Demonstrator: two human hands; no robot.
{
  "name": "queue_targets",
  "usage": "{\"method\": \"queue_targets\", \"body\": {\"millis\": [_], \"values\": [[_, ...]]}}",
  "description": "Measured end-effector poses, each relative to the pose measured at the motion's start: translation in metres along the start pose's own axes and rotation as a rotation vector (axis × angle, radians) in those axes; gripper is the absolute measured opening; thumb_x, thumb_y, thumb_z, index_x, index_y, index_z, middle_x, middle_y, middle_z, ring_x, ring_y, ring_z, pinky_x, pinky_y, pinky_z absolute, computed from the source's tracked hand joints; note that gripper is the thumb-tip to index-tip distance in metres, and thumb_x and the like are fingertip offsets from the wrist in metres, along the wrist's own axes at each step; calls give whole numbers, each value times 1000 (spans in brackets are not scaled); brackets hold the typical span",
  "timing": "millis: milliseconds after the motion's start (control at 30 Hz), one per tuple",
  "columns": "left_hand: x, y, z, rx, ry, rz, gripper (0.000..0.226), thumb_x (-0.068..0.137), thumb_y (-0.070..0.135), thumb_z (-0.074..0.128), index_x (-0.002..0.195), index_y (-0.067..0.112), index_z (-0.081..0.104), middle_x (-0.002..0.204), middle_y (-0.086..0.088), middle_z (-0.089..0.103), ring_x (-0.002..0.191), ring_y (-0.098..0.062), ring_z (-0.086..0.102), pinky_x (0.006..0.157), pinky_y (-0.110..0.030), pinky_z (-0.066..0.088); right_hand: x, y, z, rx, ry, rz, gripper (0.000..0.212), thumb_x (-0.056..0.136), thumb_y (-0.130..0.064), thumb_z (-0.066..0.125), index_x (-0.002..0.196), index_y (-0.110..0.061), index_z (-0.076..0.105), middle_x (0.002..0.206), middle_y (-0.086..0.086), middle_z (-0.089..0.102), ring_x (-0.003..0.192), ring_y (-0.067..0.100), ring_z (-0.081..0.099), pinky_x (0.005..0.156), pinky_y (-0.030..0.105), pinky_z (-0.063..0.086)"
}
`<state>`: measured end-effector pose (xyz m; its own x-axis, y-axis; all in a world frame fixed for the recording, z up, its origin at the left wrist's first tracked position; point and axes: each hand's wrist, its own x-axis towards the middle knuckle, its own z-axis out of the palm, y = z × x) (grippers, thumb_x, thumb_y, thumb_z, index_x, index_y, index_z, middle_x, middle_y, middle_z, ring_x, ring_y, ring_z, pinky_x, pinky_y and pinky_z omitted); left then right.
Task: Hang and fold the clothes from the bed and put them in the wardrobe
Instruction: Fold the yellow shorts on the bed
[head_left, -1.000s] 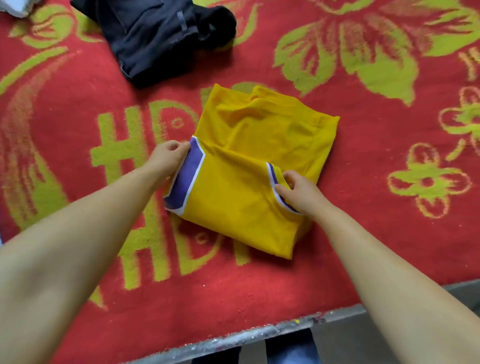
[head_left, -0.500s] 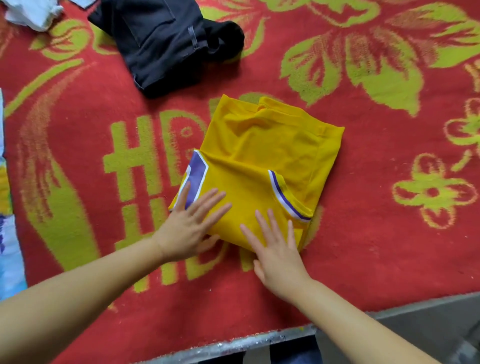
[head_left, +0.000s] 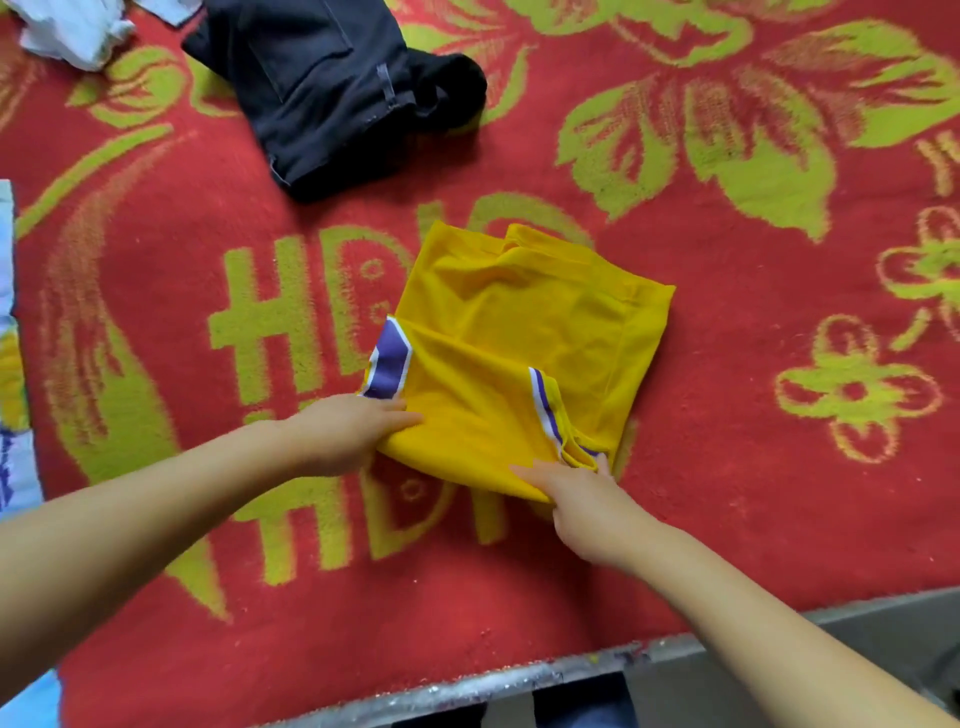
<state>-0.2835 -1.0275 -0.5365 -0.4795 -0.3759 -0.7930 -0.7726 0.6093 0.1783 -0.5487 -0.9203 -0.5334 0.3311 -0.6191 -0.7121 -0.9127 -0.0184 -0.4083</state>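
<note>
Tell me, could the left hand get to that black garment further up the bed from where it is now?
Probably yes. Only bare red blanket lies between the left hand and the black garment. But it grips the yellow garment and must let go first.

Red bed cover (head_left: 675, 519) with green flowers, folded yellow garment (head_left: 519, 338), black garment (head_left: 332, 88), white cloth (head_left: 72, 31)

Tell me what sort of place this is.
Probably a bedroom: clothes are being folded on a bed. A red blanket with green flowers covers it, a yellow jersey and a black garment lie on top, and a metal frame edge shows below.
</note>
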Motion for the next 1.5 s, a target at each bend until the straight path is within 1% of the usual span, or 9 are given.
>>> {"method": "queue_targets", "body": {"millis": [167,333,433,567,667,800,1000,1233,1500], "values": [[-15,-4,-84,-449,-323,-26,30,70,6,47,94,13,62,84,-9,65,71,-17,58,66,-40,48,-18,36,-91,415,-191,-114,39,82,-1,45,97,-33,60,94,-11,65,82,5,57,69,18,45],[45,-37,-130,-933,35,-164,2,87,11,59,88,10,61,78,-1,59,69,-10,56,58,-20,46,33,96,-137,598,251,84,19,87,-8,63,98,-24,63,91,-3,63,87,15,58,70,28,45],[92,-52,-122,-1114,438,-304,24,89,22,64,111,16,62,100,-5,59,94,-18,56,70,-25,46,71,110,-128,530,454,241,27,88,-16,63,115,-15,61,105,5,61,105,26,58,77,28,39],[115,-26,-97,-678,716,-503,66,95,36,54,149,13,25,147,-15,36,135,-31,34,109,-40,28,80,95,-105,426,692,394,52,93,-17,54,142,-11,38,138,18,43,127,36,42,101,41,34],[94,7,-66,-240,900,-212,70,92,41,48,151,18,18,153,-16,27,143,-31,24,115,-54,16,59,61,-78,145,815,254,67,86,-18,60,147,-12,33,151,18,31,142,37,25,112,53,24],[70,23,-2,284,622,170,94,76,47,49,153,25,0,159,-15,6,147,-30,7,111,-63,12,45,8,-13,-243,596,14,102,59,-35,80,148,-22,32,154,19,27,143,41,21,105,70,14],[86,21,13,271,556,-40,117,77,16,67,146,32,-25,153,-9,-33,143,-33,-22,109,-66,10,75,11,-4,-292,409,228,89,95,-20,49,147,-35,-22,157,15,-21,140,50,-16,102,75,-5],[62,33,-46,89,363,-170,73,97,2,36,152,30,-2,161,-1,-8,147,-34,-1,115,-53,20,63,10,-68,-226,333,222,67,98,-5,35,153,-34,10,160,7,12,142,44,16,109,62,23],[-57,38,-107,74,508,-246,75,94,2,48,152,27,8,160,-3,10,144,-35,17,106,-47,38,-20,-55,-141,-266,472,80,74,90,4,44,152,-29,20,152,7,32,132,39,38,104,49,39]]}}
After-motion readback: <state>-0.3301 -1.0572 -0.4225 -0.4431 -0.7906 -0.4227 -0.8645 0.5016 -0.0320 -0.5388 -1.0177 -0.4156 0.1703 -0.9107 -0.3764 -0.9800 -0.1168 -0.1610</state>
